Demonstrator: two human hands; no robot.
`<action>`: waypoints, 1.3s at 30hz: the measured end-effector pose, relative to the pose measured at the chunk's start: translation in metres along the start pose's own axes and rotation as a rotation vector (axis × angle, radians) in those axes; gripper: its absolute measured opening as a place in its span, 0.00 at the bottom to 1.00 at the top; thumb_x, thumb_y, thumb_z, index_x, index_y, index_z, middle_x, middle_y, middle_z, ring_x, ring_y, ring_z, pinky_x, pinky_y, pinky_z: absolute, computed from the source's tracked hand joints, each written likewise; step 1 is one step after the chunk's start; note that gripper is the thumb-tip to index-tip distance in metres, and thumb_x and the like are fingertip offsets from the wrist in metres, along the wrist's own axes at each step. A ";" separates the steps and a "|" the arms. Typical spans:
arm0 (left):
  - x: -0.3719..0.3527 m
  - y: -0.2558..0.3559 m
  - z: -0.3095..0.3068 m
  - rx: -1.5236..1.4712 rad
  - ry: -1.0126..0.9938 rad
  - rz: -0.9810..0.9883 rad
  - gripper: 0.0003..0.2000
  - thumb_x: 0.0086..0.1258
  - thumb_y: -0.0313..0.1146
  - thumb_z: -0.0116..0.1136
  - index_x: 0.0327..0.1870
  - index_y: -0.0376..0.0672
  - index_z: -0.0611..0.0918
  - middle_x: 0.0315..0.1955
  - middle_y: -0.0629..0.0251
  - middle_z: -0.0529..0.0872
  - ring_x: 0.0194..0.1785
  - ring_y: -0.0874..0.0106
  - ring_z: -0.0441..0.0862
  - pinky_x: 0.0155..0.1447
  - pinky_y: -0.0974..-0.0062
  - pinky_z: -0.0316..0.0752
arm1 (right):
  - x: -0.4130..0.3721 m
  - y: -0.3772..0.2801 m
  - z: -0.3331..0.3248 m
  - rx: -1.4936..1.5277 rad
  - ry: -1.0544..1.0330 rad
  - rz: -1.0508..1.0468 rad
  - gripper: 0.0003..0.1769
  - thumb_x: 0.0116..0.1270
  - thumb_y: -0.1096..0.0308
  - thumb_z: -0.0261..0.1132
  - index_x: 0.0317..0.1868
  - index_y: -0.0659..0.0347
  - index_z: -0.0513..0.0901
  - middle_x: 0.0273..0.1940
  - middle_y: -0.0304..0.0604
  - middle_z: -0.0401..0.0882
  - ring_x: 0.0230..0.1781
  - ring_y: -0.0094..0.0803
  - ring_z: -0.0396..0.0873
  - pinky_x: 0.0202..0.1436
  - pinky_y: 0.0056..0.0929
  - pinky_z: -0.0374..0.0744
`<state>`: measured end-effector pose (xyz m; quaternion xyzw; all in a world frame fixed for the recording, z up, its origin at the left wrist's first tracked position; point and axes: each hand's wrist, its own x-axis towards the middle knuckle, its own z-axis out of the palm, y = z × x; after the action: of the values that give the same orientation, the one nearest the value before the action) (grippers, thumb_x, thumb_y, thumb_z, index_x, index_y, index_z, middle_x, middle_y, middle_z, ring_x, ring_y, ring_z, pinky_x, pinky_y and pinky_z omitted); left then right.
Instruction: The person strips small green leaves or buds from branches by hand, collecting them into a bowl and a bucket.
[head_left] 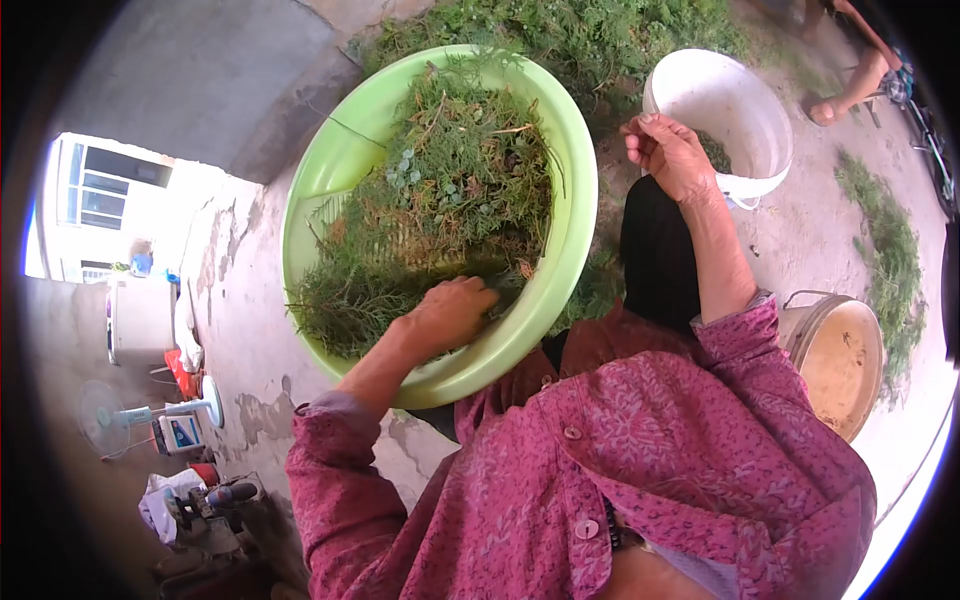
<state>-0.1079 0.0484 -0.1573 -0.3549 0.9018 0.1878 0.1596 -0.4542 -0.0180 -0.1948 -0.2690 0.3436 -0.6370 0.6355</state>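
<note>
A light green plastic basin (578, 210) in front of me holds a heap of evergreen sprigs (470, 170) with small pale blue-green cones or berries among them. Low in the basin, my left hand (450, 312) is closed, its fingers curled down at the sprigs; what they grip is hidden. My right hand (672, 152) is raised beside the near left rim of a white bucket (735, 100), thumb and forefinger pinched together. Anything in that pinch is too small to name. Small dark green bits (714, 152) lie in the bottom of the bucket.
More cut branches (580, 40) are piled behind the basin, and others (888, 250) lie along the floor at right. A beige bucket (840, 360) stands near my right elbow. Another person's leg (858, 90) shows at upper right. A fan (110, 415) stands at left.
</note>
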 end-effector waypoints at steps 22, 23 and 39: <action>0.021 0.004 -0.007 0.150 0.036 0.175 0.18 0.53 0.27 0.54 0.48 0.44 0.77 0.45 0.56 0.71 0.46 0.59 0.73 0.50 0.64 0.68 | 0.001 0.005 0.007 -0.214 -0.003 -0.013 0.08 0.66 0.66 0.58 0.37 0.63 0.78 0.33 0.40 0.79 0.30 0.22 0.76 0.35 0.22 0.76; 0.015 0.004 -0.007 0.173 0.004 0.166 0.17 0.54 0.28 0.54 0.48 0.44 0.77 0.44 0.57 0.72 0.46 0.60 0.73 0.50 0.65 0.68 | 0.001 0.003 0.003 -0.189 0.001 -0.010 0.08 0.66 0.66 0.59 0.37 0.63 0.78 0.33 0.40 0.79 0.30 0.22 0.76 0.36 0.22 0.76; 0.029 0.005 -0.009 -0.149 0.207 0.087 0.13 0.55 0.28 0.55 0.43 0.42 0.78 0.34 0.56 0.79 0.42 0.57 0.77 0.44 0.63 0.73 | 0.011 0.012 0.008 -0.160 -0.063 0.041 0.08 0.67 0.68 0.58 0.37 0.66 0.77 0.34 0.43 0.79 0.30 0.24 0.76 0.34 0.21 0.77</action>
<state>-0.1330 0.0311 -0.1599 -0.3437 0.9115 0.2236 0.0307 -0.4407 -0.0296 -0.2004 -0.3319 0.3787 -0.5856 0.6352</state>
